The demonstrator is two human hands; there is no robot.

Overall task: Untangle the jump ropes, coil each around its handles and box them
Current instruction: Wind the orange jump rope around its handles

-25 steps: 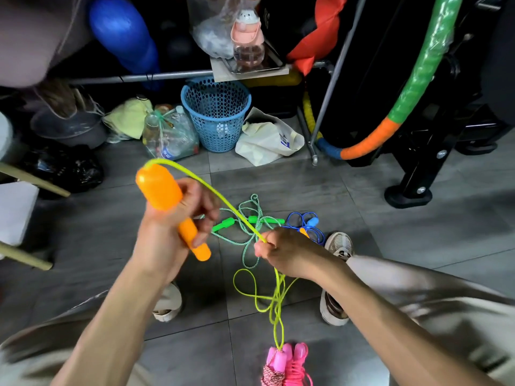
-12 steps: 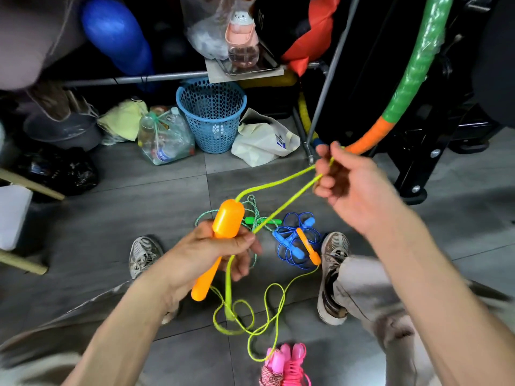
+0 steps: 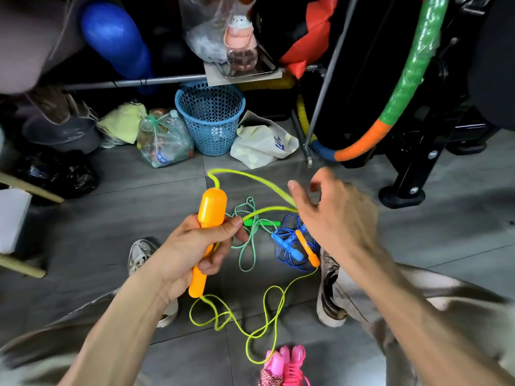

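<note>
My left hand (image 3: pixel 192 249) grips an orange jump-rope handle (image 3: pixel 211 210), its fat end pointing up. A yellow-green rope (image 3: pixel 250 176) leaves the top of the handle and arcs right to my right hand (image 3: pixel 337 218). Two strands run together into that hand at the base of the thumb, where it holds them. The rest of this rope lies in loose loops on the floor (image 3: pixel 267 310) and leads to a second orange handle (image 3: pixel 306 247). That handle lies across a tangled blue rope (image 3: pixel 287 243). A green-handled braided rope (image 3: pixel 250 232) lies beside it. A coiled pink rope (image 3: pixel 284 366) sits near my feet.
A blue mesh basket (image 3: pixel 210 118), a bag of plastic bottles (image 3: pixel 164 140) and a white bag (image 3: pixel 262 143) stand at the back. A padded hoop (image 3: pixel 401 87) and a black stand foot (image 3: pixel 401 193) are at the right. My shoes (image 3: pixel 328 291) flank the ropes.
My right hand has come down and left from its raised position, bringing the rope strands closer to the handle. My left hand has lifted the handle slightly.
</note>
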